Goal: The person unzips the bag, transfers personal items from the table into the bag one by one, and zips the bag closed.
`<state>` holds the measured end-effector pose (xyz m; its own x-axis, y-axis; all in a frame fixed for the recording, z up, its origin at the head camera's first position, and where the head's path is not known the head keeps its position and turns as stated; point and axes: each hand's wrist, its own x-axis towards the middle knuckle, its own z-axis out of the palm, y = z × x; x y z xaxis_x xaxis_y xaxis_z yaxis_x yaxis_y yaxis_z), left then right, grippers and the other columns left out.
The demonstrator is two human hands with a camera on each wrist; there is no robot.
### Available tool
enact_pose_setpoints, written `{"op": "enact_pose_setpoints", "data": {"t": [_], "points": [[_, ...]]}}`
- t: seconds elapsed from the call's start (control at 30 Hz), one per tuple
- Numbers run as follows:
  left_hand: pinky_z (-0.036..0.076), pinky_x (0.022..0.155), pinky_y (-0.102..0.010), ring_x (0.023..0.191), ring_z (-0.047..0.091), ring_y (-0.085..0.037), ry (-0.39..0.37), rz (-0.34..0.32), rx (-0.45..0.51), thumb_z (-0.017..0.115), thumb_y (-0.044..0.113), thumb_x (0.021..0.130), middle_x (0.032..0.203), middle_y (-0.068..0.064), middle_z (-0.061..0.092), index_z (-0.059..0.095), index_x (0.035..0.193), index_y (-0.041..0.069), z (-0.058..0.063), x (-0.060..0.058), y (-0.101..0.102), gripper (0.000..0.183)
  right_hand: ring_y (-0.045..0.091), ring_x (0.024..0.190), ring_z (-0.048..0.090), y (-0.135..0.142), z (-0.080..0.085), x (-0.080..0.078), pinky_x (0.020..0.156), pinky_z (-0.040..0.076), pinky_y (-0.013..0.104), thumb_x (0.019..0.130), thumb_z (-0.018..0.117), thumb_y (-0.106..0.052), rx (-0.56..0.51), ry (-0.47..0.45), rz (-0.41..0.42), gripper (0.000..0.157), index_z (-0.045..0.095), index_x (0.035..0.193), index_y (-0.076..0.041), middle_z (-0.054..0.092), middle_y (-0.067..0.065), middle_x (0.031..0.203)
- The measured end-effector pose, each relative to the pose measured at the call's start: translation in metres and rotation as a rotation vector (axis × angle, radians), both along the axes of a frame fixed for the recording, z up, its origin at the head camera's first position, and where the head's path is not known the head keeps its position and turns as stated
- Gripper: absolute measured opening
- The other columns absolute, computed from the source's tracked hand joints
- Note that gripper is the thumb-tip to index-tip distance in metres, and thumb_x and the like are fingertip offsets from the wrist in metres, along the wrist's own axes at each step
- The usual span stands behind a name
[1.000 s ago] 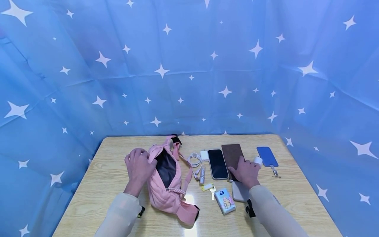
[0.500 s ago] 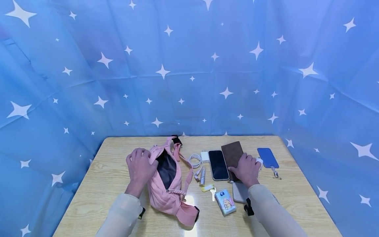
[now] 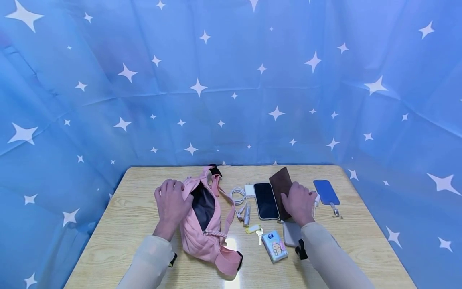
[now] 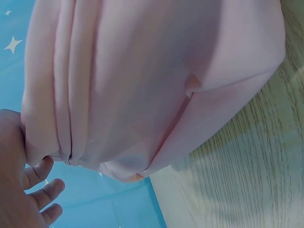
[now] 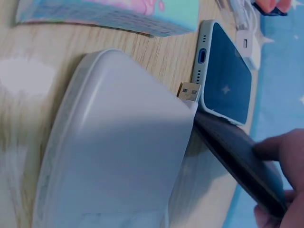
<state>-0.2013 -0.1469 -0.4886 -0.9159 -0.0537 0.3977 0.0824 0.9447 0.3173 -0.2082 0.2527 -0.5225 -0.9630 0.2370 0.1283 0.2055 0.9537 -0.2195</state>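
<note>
Right hand (image 3: pixel 299 202) grasped the brown wallet (image 3: pixel 280 190) (likely light, semi-stiff) by its four-o'clock side, seemingly the soundest hold. Left hand (image 3: pixel 173 205) pinched the pink waist bag (image 3: pixel 198 244).

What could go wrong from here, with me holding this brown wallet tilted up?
The low end of the brown wallet in your right hand is right by the phone, so it might nudge it. A USB plug lies close to that end too, and could get dragged. And your left hand grips the rim of the pink bag; if it slips, the opening may sag.
</note>
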Motion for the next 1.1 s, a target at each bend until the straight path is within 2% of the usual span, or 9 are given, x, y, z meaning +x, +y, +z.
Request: {"op": "enact_pose_setpoints", "data": {"t": [0.23,0.47,0.87,1.1], "points": [[0.028,0.102,-0.055,0.122,0.044,-0.035,-0.012,0.000,0.001,0.067,0.031,0.078,0.114,-0.015,0.056,0.053,0.087,0.010,0.000,0.000,0.000,0.027,0.045,0.100,0.056,-0.005,-0.001,-0.003,0.092,0.031,0.068,0.092,0.060,-0.035,0.079,0.097,0.013,0.046,0.058,0.114,0.005,0.057,0.027,0.112],[0.028,0.101,-0.055,0.121,0.044,-0.035,0.007,-0.005,0.003,0.066,0.031,0.078,0.113,-0.015,0.056,0.053,0.086,0.010,-0.002,0.000,0.000,0.026,0.045,0.101,0.055,-0.009,0.000,-0.005,0.094,0.030,0.068,0.094,0.056,-0.035,0.110,0.119,0.026,0.041,0.063,0.101,0.005,0.059,0.026,0.108],[0.028,0.102,-0.055,0.121,0.045,-0.035,0.019,-0.005,0.004,0.066,0.030,0.079,0.114,-0.015,0.058,0.055,0.086,0.010,-0.002,0.000,0.001,0.024,0.045,0.102,0.055,-0.014,0.012,-0.003,0.095,0.029,0.070,0.093,0.055,-0.033,0.107,0.080,0.075,0.037,0.066,0.082,0.001,0.060,0.026,0.111],[0.029,0.102,-0.055,0.121,0.045,-0.035,0.039,-0.018,0.003,0.066,0.029,0.080,0.113,-0.015,0.058,0.055,0.084,0.010,-0.002,0.001,0.001,0.022,0.042,0.099,0.055,-0.015,0.021,-0.005,0.098,0.025,0.070,0.092,0.052,-0.031,0.051,0.158,0.056,0.036,0.065,0.079,0.000,0.058,0.023,0.112]]}}
